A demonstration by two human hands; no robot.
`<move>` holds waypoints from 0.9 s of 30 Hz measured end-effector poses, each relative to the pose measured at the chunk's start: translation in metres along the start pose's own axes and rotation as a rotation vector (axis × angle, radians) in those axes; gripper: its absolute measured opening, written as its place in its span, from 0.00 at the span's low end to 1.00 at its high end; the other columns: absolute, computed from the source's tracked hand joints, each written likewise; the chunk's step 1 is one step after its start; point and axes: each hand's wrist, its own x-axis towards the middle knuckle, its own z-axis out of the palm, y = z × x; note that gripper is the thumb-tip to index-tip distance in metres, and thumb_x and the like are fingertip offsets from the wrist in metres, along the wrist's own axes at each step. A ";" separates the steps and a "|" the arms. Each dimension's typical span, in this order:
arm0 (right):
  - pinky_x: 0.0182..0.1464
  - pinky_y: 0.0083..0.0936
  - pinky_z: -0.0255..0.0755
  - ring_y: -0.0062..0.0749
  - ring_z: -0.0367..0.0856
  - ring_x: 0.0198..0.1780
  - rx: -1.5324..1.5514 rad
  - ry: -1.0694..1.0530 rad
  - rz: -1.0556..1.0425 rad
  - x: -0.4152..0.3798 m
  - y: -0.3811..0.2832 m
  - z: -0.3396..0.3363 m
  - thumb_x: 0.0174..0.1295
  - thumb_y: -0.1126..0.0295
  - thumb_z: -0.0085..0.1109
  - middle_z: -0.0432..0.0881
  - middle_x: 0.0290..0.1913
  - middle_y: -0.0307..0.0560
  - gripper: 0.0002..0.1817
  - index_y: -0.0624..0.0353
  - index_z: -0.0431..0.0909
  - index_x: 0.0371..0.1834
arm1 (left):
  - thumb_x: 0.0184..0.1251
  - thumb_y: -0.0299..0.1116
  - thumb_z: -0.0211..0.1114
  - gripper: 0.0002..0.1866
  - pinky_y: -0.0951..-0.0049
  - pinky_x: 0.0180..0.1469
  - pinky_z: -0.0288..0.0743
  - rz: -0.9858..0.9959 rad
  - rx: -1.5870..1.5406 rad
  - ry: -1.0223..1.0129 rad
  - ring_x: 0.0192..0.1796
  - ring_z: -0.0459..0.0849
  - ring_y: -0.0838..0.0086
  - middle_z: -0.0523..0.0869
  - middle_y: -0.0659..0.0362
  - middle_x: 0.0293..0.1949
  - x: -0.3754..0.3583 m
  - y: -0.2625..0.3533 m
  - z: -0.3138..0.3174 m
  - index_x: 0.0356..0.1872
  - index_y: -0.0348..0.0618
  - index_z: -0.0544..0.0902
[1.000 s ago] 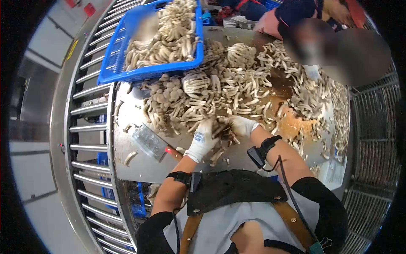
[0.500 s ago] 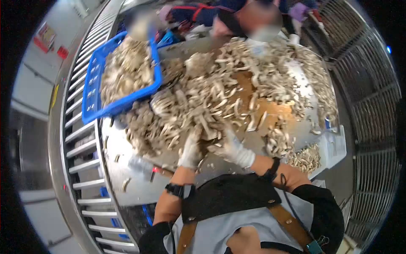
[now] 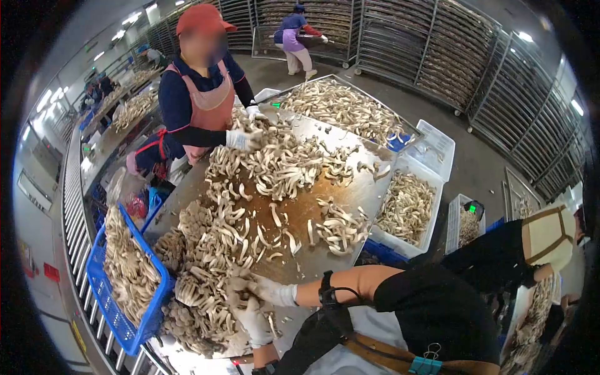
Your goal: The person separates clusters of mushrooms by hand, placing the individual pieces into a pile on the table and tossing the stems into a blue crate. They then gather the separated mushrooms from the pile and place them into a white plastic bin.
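In gloves, my two hands meet at the near edge of a heap of pale-stemmed, grey-capped mushrooms (image 3: 209,284) on the metal table (image 3: 289,270). My right hand (image 3: 274,291) reaches in from the right, its fingers closed around a mushroom clump (image 3: 237,286). Just below it, my left hand (image 3: 253,320) grips the same clump from the near side. Fingertips of both hands are partly hidden among the stems. Loose single mushrooms (image 3: 337,228) lie farther right on the table.
A blue basket (image 3: 159,270) full of mushroom clusters stands at the left. White crates (image 3: 430,247) of mushrooms sit at the right. Across the table, a person in a pink apron (image 3: 209,103) handles mushrooms with gloved hands. Tall tray racks (image 3: 400,50) line the back.
The view has swung up and round, bringing the co-worker, racks and crates into sight. My hands, apart on either side of some mushrooms before, are now close together on a clump.
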 end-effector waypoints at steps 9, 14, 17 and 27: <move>0.59 0.34 0.67 0.41 0.74 0.54 -0.517 -0.055 0.059 0.001 -0.010 0.012 0.67 0.70 0.49 0.78 0.52 0.52 0.17 0.56 0.70 0.59 | 0.67 0.26 0.60 0.29 0.70 0.57 0.75 -0.182 -0.233 0.053 0.55 0.79 0.69 0.77 0.54 0.58 0.022 -0.043 -0.055 0.68 0.34 0.64; 0.67 0.36 0.60 0.53 0.66 0.67 -0.578 -0.269 0.013 0.003 -0.020 0.011 0.72 0.58 0.47 0.59 0.71 0.65 0.36 0.56 0.45 0.77 | 0.66 0.27 0.62 0.22 0.70 0.53 0.78 -0.183 -0.297 0.044 0.48 0.81 0.71 0.80 0.57 0.50 0.015 -0.033 -0.052 0.61 0.39 0.71; 0.70 0.35 0.55 0.56 0.57 0.72 -0.992 -0.575 -0.062 0.038 0.025 -0.023 0.71 0.57 0.45 0.52 0.72 0.67 0.36 0.57 0.44 0.77 | 0.69 0.33 0.61 0.23 0.67 0.55 0.77 -0.147 -0.258 -0.061 0.52 0.81 0.69 0.80 0.57 0.54 0.009 -0.043 -0.070 0.62 0.39 0.71; 0.53 0.45 0.68 0.50 0.77 0.49 -1.670 -0.435 -0.192 0.067 -0.015 -0.106 0.66 0.70 0.49 0.79 0.50 0.55 0.21 0.68 0.66 0.60 | 0.69 0.35 0.62 0.17 0.69 0.50 0.80 -0.338 -0.382 0.128 0.46 0.83 0.69 0.82 0.57 0.48 0.008 -0.038 -0.105 0.55 0.39 0.75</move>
